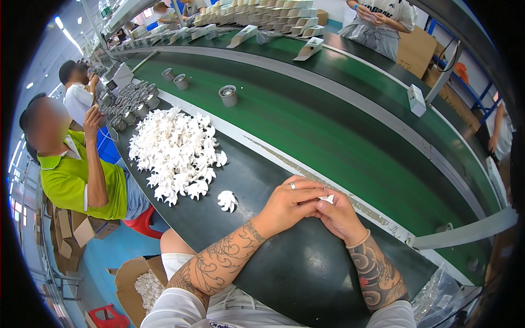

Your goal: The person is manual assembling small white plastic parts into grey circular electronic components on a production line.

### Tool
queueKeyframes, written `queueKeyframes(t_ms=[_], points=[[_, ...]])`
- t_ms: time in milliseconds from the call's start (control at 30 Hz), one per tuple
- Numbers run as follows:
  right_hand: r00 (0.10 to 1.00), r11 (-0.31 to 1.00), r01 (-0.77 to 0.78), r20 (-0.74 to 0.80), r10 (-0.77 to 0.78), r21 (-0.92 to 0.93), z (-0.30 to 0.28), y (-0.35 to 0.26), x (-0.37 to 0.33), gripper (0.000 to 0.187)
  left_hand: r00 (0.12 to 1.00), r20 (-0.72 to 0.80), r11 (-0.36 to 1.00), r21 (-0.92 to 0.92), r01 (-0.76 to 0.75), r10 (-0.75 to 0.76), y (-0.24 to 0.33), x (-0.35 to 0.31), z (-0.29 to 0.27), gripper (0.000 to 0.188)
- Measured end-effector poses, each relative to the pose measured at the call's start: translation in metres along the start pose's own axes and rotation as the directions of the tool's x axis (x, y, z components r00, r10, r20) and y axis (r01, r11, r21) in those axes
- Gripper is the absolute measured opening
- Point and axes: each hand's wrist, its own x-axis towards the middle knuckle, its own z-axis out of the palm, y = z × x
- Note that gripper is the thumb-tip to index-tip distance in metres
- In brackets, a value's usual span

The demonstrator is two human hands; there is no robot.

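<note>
My left hand [290, 205] and my right hand [340, 218] meet over the near edge of the dark worktop, fingers bent together. Between their fingertips shows a small white bladed plastic part [327, 199], partly hidden by the fingers. Both hands are closed on it. To the left of my left hand lies a single white bladed wheel [227, 201], flat on the worktop. Beyond it spreads a big heap of similar white bladed wheels [175, 150], curved like little fans.
Grey cups [131, 104] crowd behind the heap; a grey cup [228, 96] rides the green conveyor belt [328, 131]. White card trays [310, 49] line the far side. A co-worker in a lime shirt [87, 175] sits at left. An open carton [128, 284] stands below; clear plastic bags [437, 295] lie right.
</note>
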Motion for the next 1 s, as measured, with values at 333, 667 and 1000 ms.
queueKeyframes(t_ms=[333,667,1000], points=[[1.0,1.0,0.024,-0.014,-0.024,-0.01,0.001,0.0,-0.002,0.032,1.0,0.007,0.998,-0.06,0.007,-0.007,0.002,-0.001,0.002,0.027],[0.998,0.998,0.058,0.003,-0.058,-0.038,0.002,0.002,-0.002,0.032,0.997,-0.034,0.996,0.052,-0.072,0.074,-0.005,-0.003,0.003,0.033],[0.999,0.985,0.048,-0.003,-0.049,-0.163,-0.008,0.007,-0.004,0.048,0.993,-0.013,0.992,0.047,-0.114,0.115,-0.003,-0.004,0.004,0.027]])
